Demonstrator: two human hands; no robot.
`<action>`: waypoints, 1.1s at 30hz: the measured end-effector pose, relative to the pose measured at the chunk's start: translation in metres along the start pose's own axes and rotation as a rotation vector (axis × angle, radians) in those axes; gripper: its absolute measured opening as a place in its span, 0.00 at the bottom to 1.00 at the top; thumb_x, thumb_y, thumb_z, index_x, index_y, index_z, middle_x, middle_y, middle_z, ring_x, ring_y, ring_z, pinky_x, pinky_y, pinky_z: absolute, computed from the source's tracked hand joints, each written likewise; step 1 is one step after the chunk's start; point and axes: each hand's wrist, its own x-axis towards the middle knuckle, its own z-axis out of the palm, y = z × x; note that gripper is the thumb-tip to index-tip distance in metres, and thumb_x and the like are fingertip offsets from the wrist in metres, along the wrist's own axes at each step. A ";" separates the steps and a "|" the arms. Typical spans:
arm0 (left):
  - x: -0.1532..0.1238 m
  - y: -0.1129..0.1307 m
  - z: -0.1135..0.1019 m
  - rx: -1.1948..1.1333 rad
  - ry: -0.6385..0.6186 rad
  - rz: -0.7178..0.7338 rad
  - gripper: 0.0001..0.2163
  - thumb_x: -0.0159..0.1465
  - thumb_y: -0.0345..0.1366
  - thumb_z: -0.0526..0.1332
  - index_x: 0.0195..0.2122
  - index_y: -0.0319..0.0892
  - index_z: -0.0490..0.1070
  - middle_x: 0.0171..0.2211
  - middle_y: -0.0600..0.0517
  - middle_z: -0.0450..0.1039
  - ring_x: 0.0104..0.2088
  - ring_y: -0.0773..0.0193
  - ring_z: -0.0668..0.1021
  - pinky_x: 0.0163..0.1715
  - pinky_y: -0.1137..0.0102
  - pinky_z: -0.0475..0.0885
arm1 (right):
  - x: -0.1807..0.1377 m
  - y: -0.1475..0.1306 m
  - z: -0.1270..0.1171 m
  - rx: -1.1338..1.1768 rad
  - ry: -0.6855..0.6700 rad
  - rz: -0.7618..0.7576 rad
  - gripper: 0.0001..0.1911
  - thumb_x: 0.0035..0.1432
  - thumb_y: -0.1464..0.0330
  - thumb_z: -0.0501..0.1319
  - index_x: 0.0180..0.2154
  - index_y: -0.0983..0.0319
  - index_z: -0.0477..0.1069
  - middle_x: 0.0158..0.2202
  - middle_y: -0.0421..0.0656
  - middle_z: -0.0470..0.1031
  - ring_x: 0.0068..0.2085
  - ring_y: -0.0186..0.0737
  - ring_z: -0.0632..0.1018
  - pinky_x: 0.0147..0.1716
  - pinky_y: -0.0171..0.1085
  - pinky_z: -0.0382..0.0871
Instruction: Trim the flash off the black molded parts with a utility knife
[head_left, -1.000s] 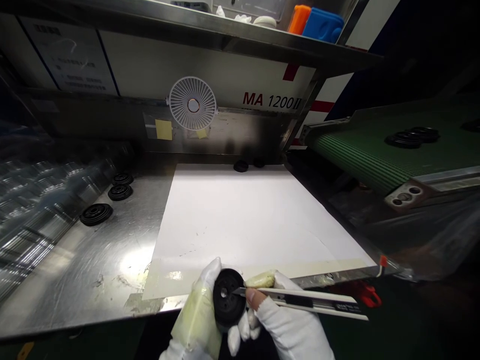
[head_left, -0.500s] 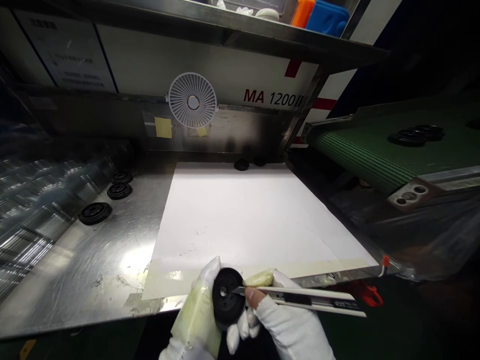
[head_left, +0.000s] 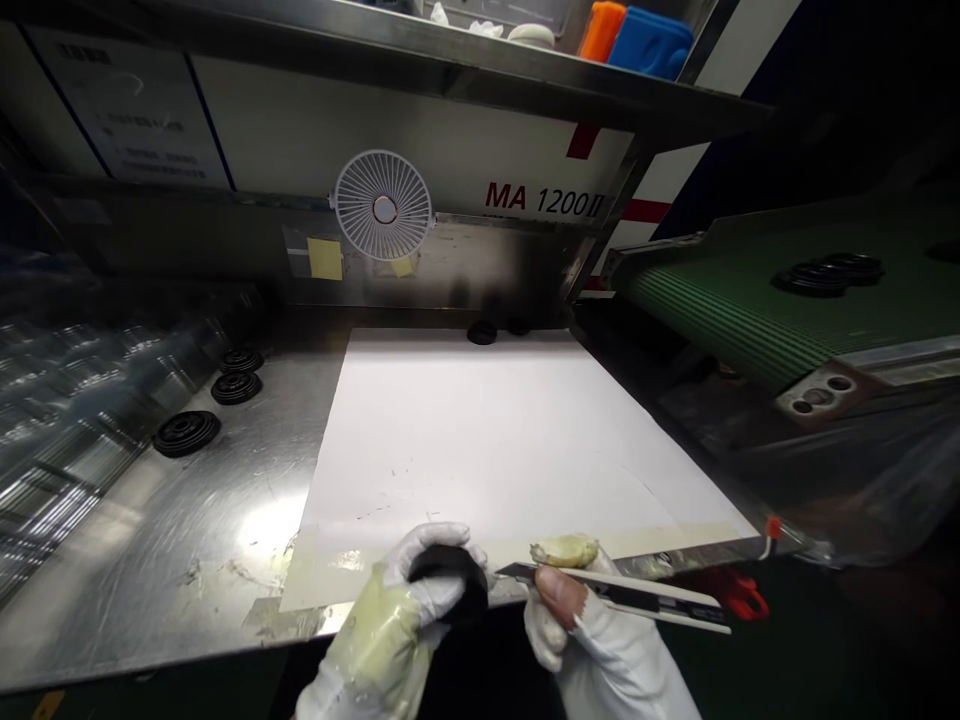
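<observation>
My left hand [head_left: 397,610] wears a white glove wrapped in yellowish tape and grips a black rubber disc-shaped part [head_left: 448,570], which is tilted so that its face is hidden from me. My right hand [head_left: 600,640] holds a utility knife [head_left: 622,595] with a white and black body. A yellowish taped glove finger [head_left: 564,550] lies on top of the knife, and a bare fingertip shows below it. The blade tip points left and stops just short of the black part.
A white paper sheet [head_left: 480,430] is taped onto a stainless steel table [head_left: 225,500]. Several black discs [head_left: 186,433] lie at the left. More stand stacked on a green conveyor belt [head_left: 720,320] at the right. A red object [head_left: 739,597] sits below the table edge.
The black part has turned from face-on to tilted away, with its face now hidden. The knife has shifted right and no longer reaches over the part.
</observation>
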 end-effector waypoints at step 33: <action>-0.007 -0.004 -0.006 0.226 -0.167 0.018 0.16 0.46 0.40 0.71 0.34 0.41 0.73 0.30 0.48 0.74 0.32 0.59 0.74 0.39 0.65 0.66 | -0.016 -0.026 0.015 -0.096 -0.146 0.089 0.17 0.46 0.57 0.67 0.22 0.65 0.72 0.11 0.37 0.63 0.12 0.27 0.60 0.12 0.29 0.52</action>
